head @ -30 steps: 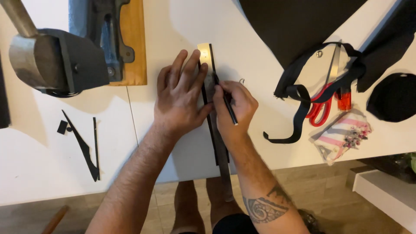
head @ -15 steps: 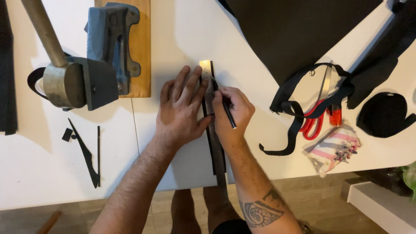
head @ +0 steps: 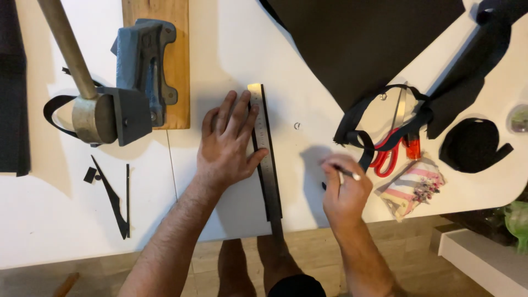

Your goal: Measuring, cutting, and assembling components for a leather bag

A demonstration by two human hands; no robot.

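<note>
My left hand [head: 228, 144] lies flat on the white table [head: 231, 60], fingers spread, pressing a long steel ruler [head: 265, 148] that covers a narrow black strip [head: 273, 192]. The strip's end hangs past the table's front edge. My right hand [head: 344, 192] is off to the right of the ruler, closed around a thin pen-like tool [head: 345, 172] with a pale tip pointing right. That hand hovers close to a tangle of black webbing [head: 357, 129].
A grey hand press [head: 124, 82] with a long lever stands on a wooden board [head: 159, 33] at the back left. Black offcuts [head: 113, 195] lie front left. A large black sheet [head: 363, 38], red scissors [head: 388, 154], a striped pouch [head: 410, 184] and a black tape roll [head: 470, 144] sit on the right.
My right hand has left the ruler's edge and moved right toward the webbing, still holding the tool. My left hand stays pressed on the ruler.
</note>
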